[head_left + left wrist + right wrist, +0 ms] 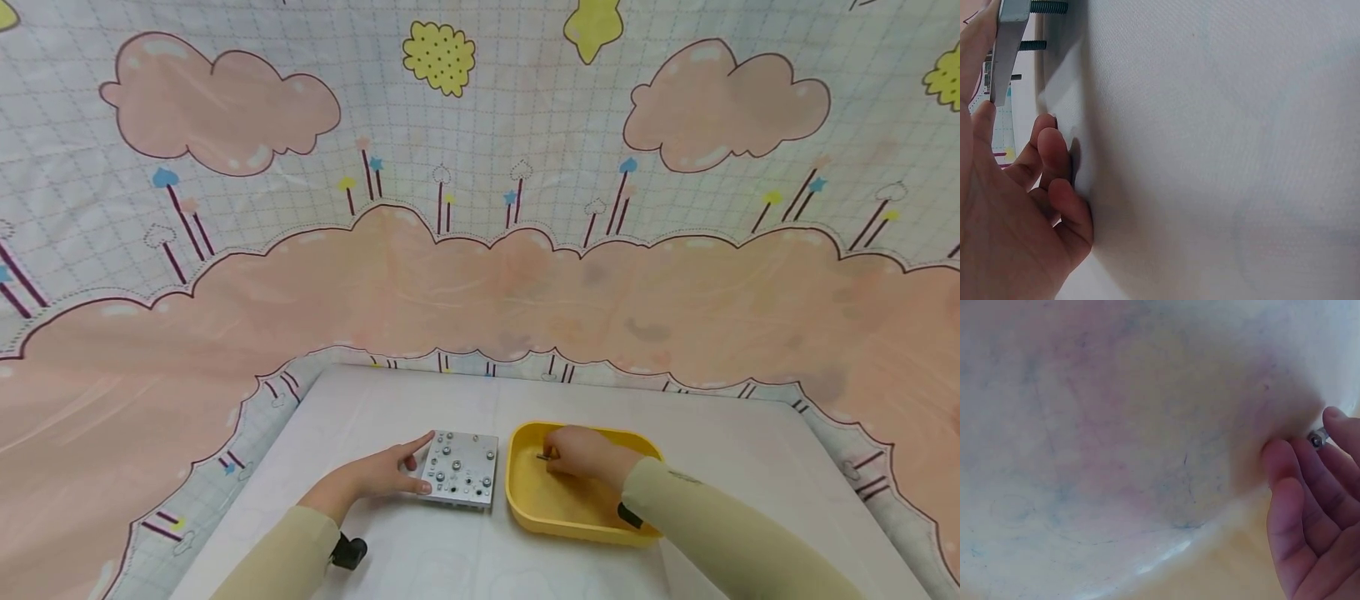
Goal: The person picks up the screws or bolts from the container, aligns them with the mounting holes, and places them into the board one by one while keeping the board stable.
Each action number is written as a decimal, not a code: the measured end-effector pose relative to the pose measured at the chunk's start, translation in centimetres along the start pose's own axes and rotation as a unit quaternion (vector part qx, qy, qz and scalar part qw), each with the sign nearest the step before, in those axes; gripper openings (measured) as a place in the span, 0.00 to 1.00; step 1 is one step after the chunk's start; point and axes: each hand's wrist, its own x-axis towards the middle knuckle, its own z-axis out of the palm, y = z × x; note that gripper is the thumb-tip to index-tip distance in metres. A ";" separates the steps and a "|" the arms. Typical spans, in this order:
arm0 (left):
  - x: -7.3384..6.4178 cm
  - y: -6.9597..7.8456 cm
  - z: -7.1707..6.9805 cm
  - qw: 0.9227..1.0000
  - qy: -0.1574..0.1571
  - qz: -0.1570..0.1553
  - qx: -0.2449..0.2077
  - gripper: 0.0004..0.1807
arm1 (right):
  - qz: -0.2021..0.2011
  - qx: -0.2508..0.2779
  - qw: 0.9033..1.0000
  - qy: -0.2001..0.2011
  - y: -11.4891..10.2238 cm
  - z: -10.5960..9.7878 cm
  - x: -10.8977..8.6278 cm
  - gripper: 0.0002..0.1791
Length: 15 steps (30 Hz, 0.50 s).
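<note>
A silver metal plate set with several socket-head screws rests on the white table. My left hand holds its left side, the index finger at the far corner and the thumb at the near one. In the left wrist view, threaded screw ends stick out from the plate's underside; the other fingers of the left hand curl beside the table surface. Inside the yellow tray, my right hand pinches a small screw. Its socket head shows between thumb and fingers of the right hand.
The tray stands just right of the plate on the white table. A patterned curtain with clouds hangs behind the table and along its sides. A dark wrist-worn device sits under the left sleeve.
</note>
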 end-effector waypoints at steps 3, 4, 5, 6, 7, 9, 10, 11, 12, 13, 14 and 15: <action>-0.1 0.0 -0.1 1.000 0.000 0.001 0.000 0.55 | 0.006 -0.011 1.000 0.000 0.0 0.1 0.3 0.05; -0.1 0.0 -0.1 1.000 0.000 0.003 0.000 0.55 | 0.006 -0.013 1.000 0.000 0.0 0.2 0.4 0.05; -0.2 0.0 -0.1 1.000 0.000 0.004 0.000 0.55 | 0.006 -0.016 1.000 -0.002 0.0 0.3 0.5 0.05; -0.2 0.1 -0.1 1.000 0.000 0.004 -0.001 0.55 | 0.005 -0.022 1.000 -0.002 0.1 0.4 0.6 0.05; -0.2 0.1 -0.1 1.000 0.000 0.004 -0.001 0.55 | 0.002 -0.026 1.000 -0.002 0.1 0.5 0.7 0.05; -0.2 0.1 -0.1 1.000 0.001 0.003 -0.001 0.55 | 0.000 -0.030 1.000 -0.003 0.2 0.5 0.8 0.05; -0.2 0.0 -0.1 1.000 0.001 0.003 -0.001 0.55 | -0.001 -0.030 1.000 -0.004 0.2 0.6 0.9 0.05; -0.2 0.0 -0.1 1.000 0.001 0.002 -0.002 0.55 | -0.001 -0.030 1.000 -0.006 0.2 0.6 0.9 0.05; -0.2 0.0 -0.1 1.000 0.001 0.001 -0.002 0.55 | 0.001 -0.029 1.000 -0.008 0.3 0.6 1.0 0.05; -0.2 0.0 -0.1 1.000 0.001 0.001 -0.002 0.55 | 0.003 -0.026 1.000 -0.010 0.3 0.6 1.0 0.05; -0.1 -0.1 0.0 1.000 0.001 0.000 -0.002 0.55 | 0.005 -0.023 1.000 -0.012 0.3 0.6 1.0 0.05; -0.1 -0.1 0.0 1.000 0.001 0.001 -0.003 0.55 | 0.007 -0.019 1.000 -0.013 0.3 0.5 1.0 0.05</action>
